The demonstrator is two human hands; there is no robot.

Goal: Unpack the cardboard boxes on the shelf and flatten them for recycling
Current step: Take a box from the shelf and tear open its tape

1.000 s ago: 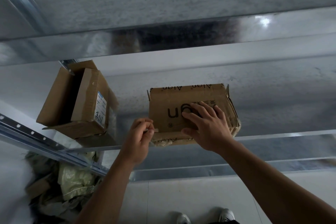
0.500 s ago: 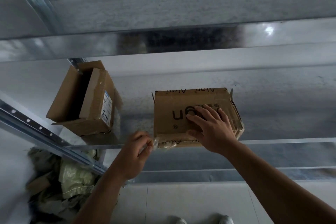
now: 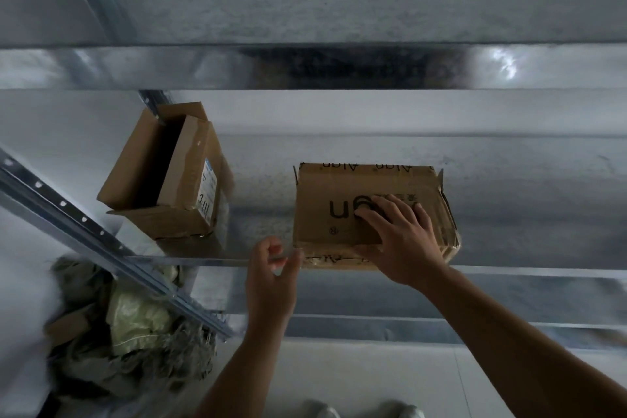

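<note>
On the metal shelf [image 3: 509,214], near its front edge: person's R hand [image 3: 403,241] is pressing flat, fingers straight & spread, on top of the closed cardboard box [image 3: 332,200], thumb lying along its front face. L hand [image 3: 268,278] is hovering at the box's front-left corner w/ fingers curled, possibly pinching something thin; too blurred to tell. An opened box [image 3: 183,187] is sitting well apart at left, same shelf.

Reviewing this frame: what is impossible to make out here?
Head view:
Lettering on the closed brown cardboard box: partly covered by the right hand.
Whether the left hand pinches anything: blurred.
Inside of the open brown cardboard box: in shadow.
White shoes: cut off by the bottom edge.
</note>
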